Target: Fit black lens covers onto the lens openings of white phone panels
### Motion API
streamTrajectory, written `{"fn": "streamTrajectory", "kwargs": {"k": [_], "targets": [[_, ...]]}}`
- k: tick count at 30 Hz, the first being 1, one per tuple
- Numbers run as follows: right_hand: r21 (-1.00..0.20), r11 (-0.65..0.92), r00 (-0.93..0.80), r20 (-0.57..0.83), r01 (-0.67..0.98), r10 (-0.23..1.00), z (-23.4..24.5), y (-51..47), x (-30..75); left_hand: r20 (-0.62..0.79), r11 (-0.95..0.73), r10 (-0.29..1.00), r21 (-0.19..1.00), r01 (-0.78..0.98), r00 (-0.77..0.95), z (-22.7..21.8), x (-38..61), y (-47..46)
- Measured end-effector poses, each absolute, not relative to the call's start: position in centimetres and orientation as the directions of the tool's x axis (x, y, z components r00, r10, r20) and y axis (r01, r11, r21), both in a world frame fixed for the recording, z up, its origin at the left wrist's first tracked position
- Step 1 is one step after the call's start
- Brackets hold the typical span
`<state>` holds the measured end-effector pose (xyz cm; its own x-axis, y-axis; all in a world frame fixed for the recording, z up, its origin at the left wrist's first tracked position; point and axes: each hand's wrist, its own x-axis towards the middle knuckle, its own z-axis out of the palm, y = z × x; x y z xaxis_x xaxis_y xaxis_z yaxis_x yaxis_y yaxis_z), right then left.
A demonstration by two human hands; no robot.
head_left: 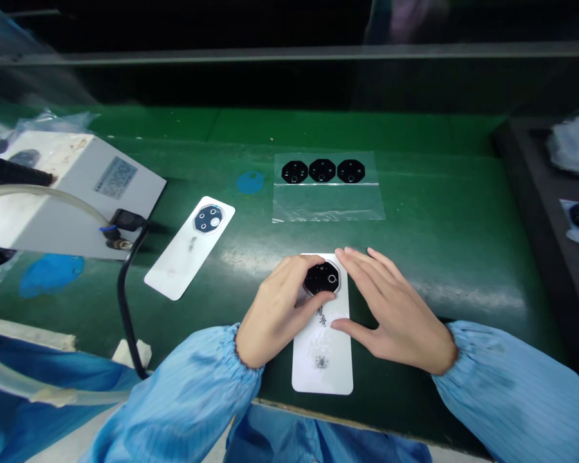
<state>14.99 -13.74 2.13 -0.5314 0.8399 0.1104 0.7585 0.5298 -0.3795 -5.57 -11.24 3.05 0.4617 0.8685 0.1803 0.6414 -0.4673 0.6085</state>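
A white phone back cover [324, 360] lies on the green mat [429, 212] in front of me, its black octagonal camera lens piece [322, 278] near the far end. My left hand [277, 308] rests on the cover's left side, fingers curled round the lens piece and thumb just below it. My right hand [390, 308] lies flat on the cover's right edge, fingers stretched out, fingertips beside the lens piece and thumb on the cover's middle.
A second white cover [188, 247] with a blue-grey lens ring lies to the left. Farther back, a clear plastic sheet [327, 193] carries three black lens pieces [322, 171]. A grey box [72, 193] with a black cable [125, 302] stands at left; a dark tray [550, 193] at right.
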Motion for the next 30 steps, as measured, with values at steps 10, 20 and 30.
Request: {"fn": "streamTrajectory", "kwargs": {"k": [10,20,30], "targets": [[-0.391,0.532,-0.532,0.118,0.751,0.839,2.15,-13.68,14.98,0.168,-0.468,0.869,0.588,0.660,0.466,3.03,-5.65,-11.46],[-0.362,0.551,-0.555,0.104,0.752,0.825,2.12,-13.75,15.05,0.182,-0.474,0.865,0.603,0.642,0.467,3.09,-5.52,-11.72],[-0.240,0.652,-0.619,0.204,0.720,0.759,2.08,-13.79,15.06,0.166,-0.456,0.866,0.653,0.605,0.472,2.45,-5.68,-11.64]]}}
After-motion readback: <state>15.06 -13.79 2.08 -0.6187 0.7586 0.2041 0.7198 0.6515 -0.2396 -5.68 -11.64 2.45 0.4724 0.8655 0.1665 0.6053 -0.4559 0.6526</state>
